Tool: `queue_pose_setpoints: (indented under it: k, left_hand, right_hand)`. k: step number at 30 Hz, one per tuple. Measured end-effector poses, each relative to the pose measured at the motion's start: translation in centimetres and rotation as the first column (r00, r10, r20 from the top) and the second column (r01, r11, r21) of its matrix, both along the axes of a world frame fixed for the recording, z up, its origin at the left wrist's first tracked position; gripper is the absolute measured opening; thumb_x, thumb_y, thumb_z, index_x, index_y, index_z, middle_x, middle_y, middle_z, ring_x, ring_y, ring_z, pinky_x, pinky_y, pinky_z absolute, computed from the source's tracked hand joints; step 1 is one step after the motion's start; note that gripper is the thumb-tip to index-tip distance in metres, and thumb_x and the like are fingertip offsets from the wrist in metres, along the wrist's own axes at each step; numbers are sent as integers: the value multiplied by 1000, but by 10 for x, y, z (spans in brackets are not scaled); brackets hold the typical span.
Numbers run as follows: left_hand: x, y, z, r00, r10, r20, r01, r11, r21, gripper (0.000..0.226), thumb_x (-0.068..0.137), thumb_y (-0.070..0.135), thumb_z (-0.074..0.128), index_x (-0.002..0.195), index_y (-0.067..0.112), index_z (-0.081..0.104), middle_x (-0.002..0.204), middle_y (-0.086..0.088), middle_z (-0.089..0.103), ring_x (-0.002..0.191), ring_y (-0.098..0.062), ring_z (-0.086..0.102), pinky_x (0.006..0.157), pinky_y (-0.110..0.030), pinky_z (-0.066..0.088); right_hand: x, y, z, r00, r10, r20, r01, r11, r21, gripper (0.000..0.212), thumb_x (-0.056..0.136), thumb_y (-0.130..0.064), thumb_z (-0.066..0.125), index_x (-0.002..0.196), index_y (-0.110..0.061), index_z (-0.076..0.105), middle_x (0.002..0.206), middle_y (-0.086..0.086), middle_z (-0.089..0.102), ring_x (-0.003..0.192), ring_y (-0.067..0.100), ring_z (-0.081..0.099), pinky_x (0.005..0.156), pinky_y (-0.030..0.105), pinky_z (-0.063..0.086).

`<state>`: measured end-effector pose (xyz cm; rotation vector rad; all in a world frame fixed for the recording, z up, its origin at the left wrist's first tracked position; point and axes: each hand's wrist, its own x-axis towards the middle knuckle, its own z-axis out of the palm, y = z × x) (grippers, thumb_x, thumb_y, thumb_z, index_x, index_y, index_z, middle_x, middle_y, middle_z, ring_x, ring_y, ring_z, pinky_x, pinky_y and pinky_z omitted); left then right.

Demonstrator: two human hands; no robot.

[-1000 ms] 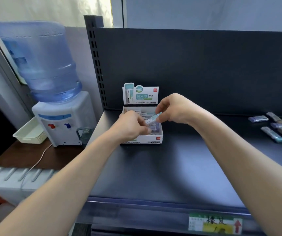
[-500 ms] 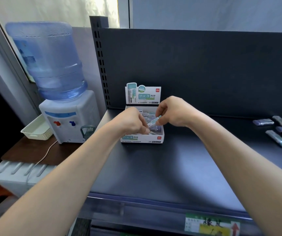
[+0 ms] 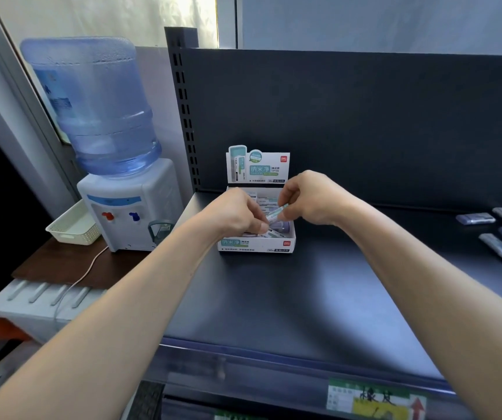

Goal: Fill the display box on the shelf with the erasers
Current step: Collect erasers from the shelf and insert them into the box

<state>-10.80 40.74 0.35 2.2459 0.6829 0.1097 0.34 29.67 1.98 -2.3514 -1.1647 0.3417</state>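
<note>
A teal-and-white eraser [image 3: 276, 213] is held tilted over the open display box [image 3: 255, 246]. Its upper end is pinched between the thumb and bent fingers of the right hand [image 3: 312, 198]. Its lower end is met by the curled fingertips of the left hand [image 3: 237, 215], which are closed on it from the opposite side, so that the eraser is spanned between the two hands. Both hands are held knuckles up, close together but apart, directly above the box.

Beneath the fingers, packed erasers [image 3: 269, 201] are seen lying in rows inside the box. Their number cannot be told, since part of the interior is covered by the hands. The printed header card [image 3: 257, 168] of the box is stood upright just beyond the hands, and the box's front wall is seen just below the left hand. The box is set on the dark shelf [image 3: 304, 298].

Well out to the right of the right hand, loose erasers [image 3: 475, 218] in lilac, brown and teal are scattered on the same shelf, well apart from the box.

Out to the left of the left hand, off the shelf, a water dispenser [image 3: 128, 219] topped by a blue bottle [image 3: 98, 107] is stood on a brown surface [image 3: 59, 265]. A cream basket [image 3: 72, 227] is placed just beside it, farther left. A white cable [image 3: 83, 277] is trailed from the dispenser over the edge of the surface.

Nearer than the hands, below the right forearm, a green and yellow label [image 3: 374, 400] is fixed to the shelf's front edge.
</note>
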Motion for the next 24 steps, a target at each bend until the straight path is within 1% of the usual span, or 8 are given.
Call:
queue_pose_setpoints:
  k: [4, 7, 10, 13, 17, 19, 22, 24]
  left_hand:
    - [1, -2, -6, 999, -15, -30, 18, 994, 105, 9, 77, 16, 75, 83, 10, 77, 74, -3, 67, 68, -13, 53, 62, -22, 43]
    - [2, -3, -11, 1000, -10, -23, 14, 987, 161, 12, 77, 18, 75, 86, 11, 77, 82, -5, 71, 73, -14, 55, 69, -24, 43]
    - [0, -3, -10, 1000, -15, -1, 15, 986, 168, 3, 74, 16, 77, 74, 17, 74, 70, 2, 66, 68, -10, 54, 67, -23, 45]
    - [-4, -1, -9, 1000, -5, 30, 0, 986, 168, 9, 72, 13, 78, 67, 18, 72, 72, -1, 68, 71, -11, 56, 76, -29, 51]
    - [-5, -2, -7, 1000, -7, 27, 2, 979, 204, 2, 74, 12, 77, 75, 14, 76, 76, -3, 70, 69, -10, 57, 74, -26, 50]
    - [-5, -1, -5, 999, -32, 10, 30, 980, 197, 5, 74, 10, 76, 79, 11, 77, 75, -3, 69, 64, -7, 54, 71, -23, 47]
    - [-6, 1, -4, 998, -68, -15, 70, 988, 139, 9, 73, 7, 77, 82, 9, 77, 75, -6, 69, 63, -8, 53, 74, -26, 49]
    - [-5, 2, -5, 997, -71, -24, 74, 982, 176, 9, 73, 10, 78, 81, 9, 77, 75, -4, 68, 63, -8, 53, 74, -26, 48]
  right_hand:
    - [-3, 2, -7, 998, 44, 44, -41, 997, -65, 11, 77, -13, 74, 84, -17, 66, 81, -2, 61, 77, 16, 56, 61, 24, 44]
    - [-5, 2, -10, 994, 68, 81, -60, 994, -91, 11, 78, -9, 72, 86, -16, 68, 84, 0, 62, 81, 15, 56, 70, 23, 43]
    - [-5, 4, -13, 990, 69, 122, -56, 993, -104, 11, 78, -9, 71, 87, -15, 74, 90, 4, 69, 84, 15, 58, 75, 26, 49]
    - [-6, 7, -16, 987, 61, 147, -44, 992, -119, 10, 78, -10, 71, 84, -14, 77, 91, 5, 73, 84, 15, 59, 77, 27, 52]
    - [-8, 12, -16, 984, 64, 165, -39, 988, -146, 11, 77, -8, 71, 82, -17, 76, 91, 4, 73, 90, 19, 64, 77, 28, 53]
    - [-10, 13, -14, 981, 77, 176, -46, 983, -178, 14, 78, -7, 69, 80, -19, 76, 91, 4, 73, 90, 19, 65, 76, 28, 54]
    - [-11, 13, -13, 980, 99, 171, -60, 974, -220, 14, 78, -9, 69, 82, -20, 77, 93, 2, 73, 91, 18, 64, 80, 29, 55]
    - [-12, 12, -13, 983, 89, 161, -55, 977, -206, 14, 77, -8, 70, 82, -19, 77, 94, 2, 73, 91, 18, 64, 79, 28, 54]
